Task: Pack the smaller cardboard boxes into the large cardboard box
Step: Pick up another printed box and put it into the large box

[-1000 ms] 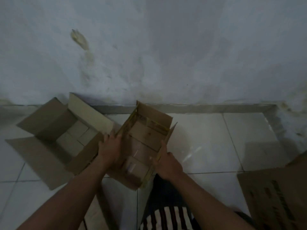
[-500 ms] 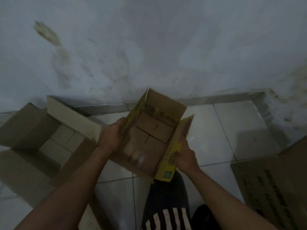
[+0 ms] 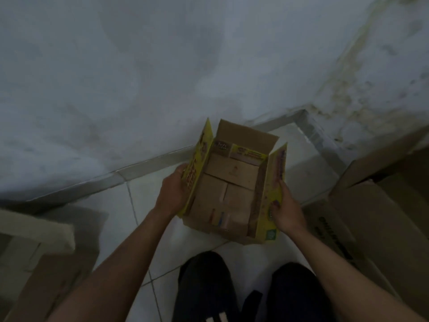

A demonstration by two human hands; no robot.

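I hold a small open cardboard box point(image 3: 232, 196) with yellow printed flaps above the tiled floor, in the middle of the view. My left hand point(image 3: 173, 194) grips its left yellow flap and my right hand point(image 3: 286, 210) grips its right yellow flap. Its inside shows bare brown bottom flaps. An open brown cardboard box point(image 3: 37, 254) lies at the lower left, partly cut off by the frame. A large brown cardboard box point(image 3: 380, 219) with dark print stands at the right, close to my right hand.
A stained grey wall point(image 3: 162, 77) rises just behind the held box, meeting the white tiled floor point(image 3: 144, 205) at a skirting strip. The wall turns a corner at the upper right. My dark trouser legs point(image 3: 209, 289) fill the bottom middle.
I have carried the small box to the right, away from the open box on the left and toward the large box on the right. Both hands now hold its yellow side flaps.
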